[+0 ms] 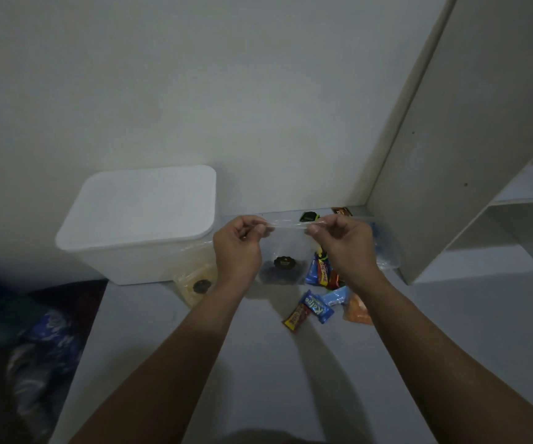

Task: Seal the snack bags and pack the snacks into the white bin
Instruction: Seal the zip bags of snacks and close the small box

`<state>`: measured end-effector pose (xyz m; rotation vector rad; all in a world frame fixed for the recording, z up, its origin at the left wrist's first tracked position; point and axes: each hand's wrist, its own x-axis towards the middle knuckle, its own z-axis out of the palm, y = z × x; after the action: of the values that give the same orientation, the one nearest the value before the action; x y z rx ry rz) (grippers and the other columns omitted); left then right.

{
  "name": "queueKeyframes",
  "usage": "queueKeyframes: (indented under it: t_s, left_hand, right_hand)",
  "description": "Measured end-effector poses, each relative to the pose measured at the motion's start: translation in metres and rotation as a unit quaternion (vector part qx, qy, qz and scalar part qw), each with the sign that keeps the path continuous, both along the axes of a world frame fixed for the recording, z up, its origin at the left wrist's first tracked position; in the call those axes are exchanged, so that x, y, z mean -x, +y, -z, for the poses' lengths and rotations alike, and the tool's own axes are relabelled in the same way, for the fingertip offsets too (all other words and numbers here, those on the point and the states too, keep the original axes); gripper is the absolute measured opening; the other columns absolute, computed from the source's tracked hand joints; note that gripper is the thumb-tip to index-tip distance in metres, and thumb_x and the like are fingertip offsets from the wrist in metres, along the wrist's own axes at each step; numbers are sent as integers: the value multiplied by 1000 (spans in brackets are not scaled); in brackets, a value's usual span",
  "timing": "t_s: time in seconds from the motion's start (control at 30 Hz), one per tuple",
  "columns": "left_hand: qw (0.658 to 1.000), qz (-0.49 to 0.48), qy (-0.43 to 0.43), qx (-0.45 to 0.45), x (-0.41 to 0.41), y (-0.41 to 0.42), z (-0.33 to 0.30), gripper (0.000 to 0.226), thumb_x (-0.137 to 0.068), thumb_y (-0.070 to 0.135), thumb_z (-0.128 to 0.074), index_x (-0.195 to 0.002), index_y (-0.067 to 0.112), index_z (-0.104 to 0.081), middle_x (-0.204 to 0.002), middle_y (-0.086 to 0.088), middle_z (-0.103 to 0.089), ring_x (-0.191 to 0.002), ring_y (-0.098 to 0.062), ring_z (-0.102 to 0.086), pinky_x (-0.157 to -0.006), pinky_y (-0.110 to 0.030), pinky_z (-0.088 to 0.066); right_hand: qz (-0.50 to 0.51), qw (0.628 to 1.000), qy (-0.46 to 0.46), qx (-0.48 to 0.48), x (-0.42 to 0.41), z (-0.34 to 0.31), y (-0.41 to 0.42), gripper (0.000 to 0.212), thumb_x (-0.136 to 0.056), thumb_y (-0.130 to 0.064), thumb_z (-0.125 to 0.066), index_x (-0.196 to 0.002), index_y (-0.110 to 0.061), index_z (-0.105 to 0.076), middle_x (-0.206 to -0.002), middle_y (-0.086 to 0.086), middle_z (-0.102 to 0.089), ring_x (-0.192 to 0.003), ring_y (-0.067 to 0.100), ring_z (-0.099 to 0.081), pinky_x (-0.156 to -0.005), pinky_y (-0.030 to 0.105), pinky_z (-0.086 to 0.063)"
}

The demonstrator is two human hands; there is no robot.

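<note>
Both hands hold the bag (282,251) up by its top strip, axis 9–3. Left hand (238,248) pinches the 9 end, right hand (343,243) the 3 end. Bin (137,219) at 9, lid on, nearer left.

White bin (137,216), clear bag (286,248), blue wrapper (318,307).

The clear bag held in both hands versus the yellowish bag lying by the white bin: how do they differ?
The clear bag is held up, its top edge pinched between the left hand and right hand; the yellowish bag lies untouched on the surface against the white bin. The clear bag looks colourless with dark contents at the bottom; the yellowish bag has pale yellow contents. Both carry a round dark label.
</note>
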<state>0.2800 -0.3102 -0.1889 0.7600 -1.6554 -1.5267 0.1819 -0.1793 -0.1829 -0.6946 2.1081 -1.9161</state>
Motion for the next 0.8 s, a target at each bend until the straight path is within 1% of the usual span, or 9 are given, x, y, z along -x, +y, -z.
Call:
queueKeyframes:
  t_s: [0.07,0.13,0.2,0.27,0.33,0.47,0.6,0.7,0.8]
  left_hand:
    - [1000,-18,5,2,0,-1,-4,20,-86,-9,-57,-77,7,-63,-71,-1,-68,-61,3,-65,-66,-10,-50]
    - [1000,-27,9,-4,1,-2,-7,18,-86,-8,-56,-79,7,-62,-72,-3,-68,-62,2,-65,-66,-10,-50]
    - [1000,-10,10,-11,1,-6,-11,10,-86,-6,-60,-84,4,-63,-75,-7,-68,-66,-1,-66,-67,-11,-51]
    - [1000,14,0,-5,-1,-13,-12,6,-81,-2,-68,-84,2,-66,-79,-9,-69,-72,-11,-66,-70,-20,-53]
    - [999,26,-17,10,-2,-20,-14,10,-76,1,-75,-78,7,-67,-77,-5,-69,-74,-14,-64,-72,-27,-54]
    - [998,26,-39,42,2,-22,-21,13,-74,0,-75,-73,10,-67,-71,4,-66,-70,-9,-59,-72,-30,-52]
    - [997,31,-39,50,4,-21,-24,10,-75,-1,-74,-77,5,-66,-73,3,-64,-71,-10,-58,-72,-33,-51]
    - [997,70,-24,34,4,-19,-27,16,-76,-2,-73,-88,5,-66,-78,2,-67,-72,-6,-61,-70,-25,-53]
    - [996,78,-19,39,5,-18,-30,15,-75,-4,-74,-79,9,-69,-75,3,-68,-68,0,-62,-67,-14,-52]
  right_hand:
    - [-8,1000,3,-8,0,-4,-7,17,-83,-2,-68,-73,-16,-66,-76,-1,-70,-73,9,-67,-71,12,-52]
    - [-2,1000,12,-18,0,-6,-14,23,-85,-1,-65,-72,-19,-63,-76,-1,-68,-74,11,-65,-73,12,-52]
    - [7,1000,17,-12,0,-8,-18,24,-85,-1,-65,-71,-20,-62,-76,-1,-68,-74,12,-64,-76,19,-53]
    - [-1,1000,23,-3,4,-10,-19,23,-85,-1,-65,-71,-19,-63,-76,2,-68,-76,15,-65,-78,26,-54]
    - [-28,999,34,-2,8,-12,-18,18,-85,-2,-67,-74,-17,-64,-80,8,-70,-79,20,-66,-78,28,-56]
    - [-86,994,49,-43,16,-19,-18,6,-82,-11,-73,-81,-16,-68,-79,4,-71,-74,13,-66,-71,22,-56]
    - [-80,986,99,-110,19,-26,-25,5,-84,-13,-71,-80,-16,-69,-73,-1,-68,-65,5,-60,-59,10,-49]
    - [-66,988,109,-90,17,-28,-28,6,-83,-9,-70,-79,-12,-69,-69,-3,-64,-59,-2,-56,-58,11,-48]
    - [-60,988,116,-81,16,-26,-27,4,-82,-10,-72,-80,-12,-69,-70,-1,-66,-64,5,-59,-63,19,-53]
